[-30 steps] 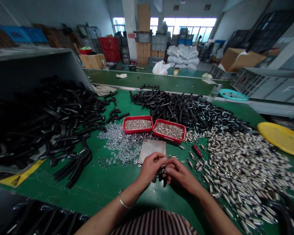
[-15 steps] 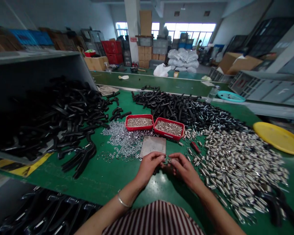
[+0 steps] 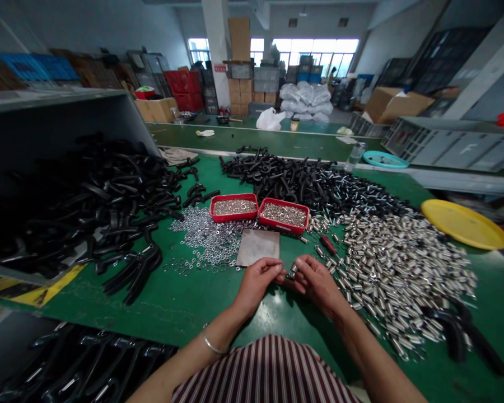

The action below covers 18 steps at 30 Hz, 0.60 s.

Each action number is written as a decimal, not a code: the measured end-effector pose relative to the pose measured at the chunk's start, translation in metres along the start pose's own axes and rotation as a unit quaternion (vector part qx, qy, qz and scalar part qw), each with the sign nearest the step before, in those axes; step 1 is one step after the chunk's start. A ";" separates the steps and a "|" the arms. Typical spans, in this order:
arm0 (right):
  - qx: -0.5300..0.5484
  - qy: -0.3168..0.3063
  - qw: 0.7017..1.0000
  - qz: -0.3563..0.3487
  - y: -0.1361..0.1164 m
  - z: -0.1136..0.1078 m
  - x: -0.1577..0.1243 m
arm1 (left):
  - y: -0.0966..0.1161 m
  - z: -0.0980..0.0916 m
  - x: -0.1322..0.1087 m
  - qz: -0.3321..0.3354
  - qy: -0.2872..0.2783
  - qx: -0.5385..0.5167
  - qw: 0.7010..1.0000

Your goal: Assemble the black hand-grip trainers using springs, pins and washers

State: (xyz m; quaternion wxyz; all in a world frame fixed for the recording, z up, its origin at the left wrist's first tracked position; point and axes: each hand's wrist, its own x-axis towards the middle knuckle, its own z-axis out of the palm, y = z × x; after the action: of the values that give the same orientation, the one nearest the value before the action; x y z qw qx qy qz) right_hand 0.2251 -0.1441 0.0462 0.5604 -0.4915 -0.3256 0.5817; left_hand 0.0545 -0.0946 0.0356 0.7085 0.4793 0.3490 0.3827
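Above the bench (image 3: 185, 313), the fingers of the right hand (image 3: 317, 281) narrowly held a metal piece (image 3: 294, 268), which seemed light, stiff and slippery, best gripped around its middle, while whether the pinched left hand (image 3: 255, 283) held anything, I could not tell.

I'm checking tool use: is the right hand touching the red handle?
Apart: the head view shows tabletop and loose springs between the right hand and the red handle.

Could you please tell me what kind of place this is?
Probably a factory assembly workshop: metal springs heaped on a green worktable, red trays of small parts, and stacked crates behind.
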 end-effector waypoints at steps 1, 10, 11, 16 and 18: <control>0.029 -0.019 0.999 0.007 0.001 0.003 -0.001 | 0.001 0.002 -0.001 0.004 -0.002 0.002 1.000; 0.114 -0.039 0.993 0.004 0.009 0.016 -0.015 | 0.011 0.006 -0.022 0.021 -0.003 0.028 0.999; 0.122 -0.041 0.992 0.010 0.010 0.017 -0.016 | 0.011 0.004 -0.024 0.021 -0.003 0.025 0.999; 0.147 -0.054 0.987 0.034 0.014 0.021 -0.019 | 0.010 -0.005 -0.024 0.045 0.006 0.056 0.997; 0.155 -0.058 0.985 0.053 0.014 0.019 -0.016 | 0.012 -0.008 -0.022 0.049 -0.006 0.075 0.996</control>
State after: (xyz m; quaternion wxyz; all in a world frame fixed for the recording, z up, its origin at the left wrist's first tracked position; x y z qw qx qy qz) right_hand 0.2007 -0.1590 0.0424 0.5785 -0.3810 -0.2369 0.6812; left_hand 0.0352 -0.1077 0.0475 0.6530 0.5501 0.3483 0.3869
